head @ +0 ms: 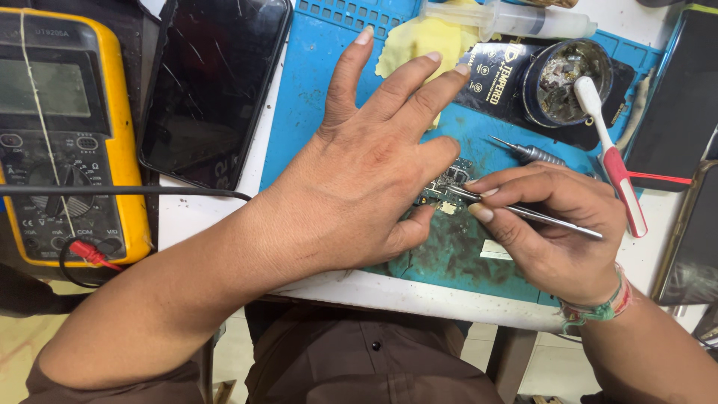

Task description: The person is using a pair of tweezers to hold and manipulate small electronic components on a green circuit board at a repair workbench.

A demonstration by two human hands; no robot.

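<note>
My left hand [366, 164] lies flat over a small circuit board [447, 183] on the blue work mat [314, 75], its thumb and fingers pinning the board down. Most of the board is hidden under that hand. My right hand [553, 232] pinches metal tweezers [523, 212] like a pen, with the tips touching the board's exposed edge beside my left thumb.
A yellow multimeter [67, 135] with leads sits far left, a cracked black phone [213, 90] next to it. Behind the mat lie a yellow cloth [419, 37], a syringe [523, 19], a round tin of small parts [567, 71], a toothbrush [609, 150], a screwdriver [531, 153]. Dark devices line the right edge.
</note>
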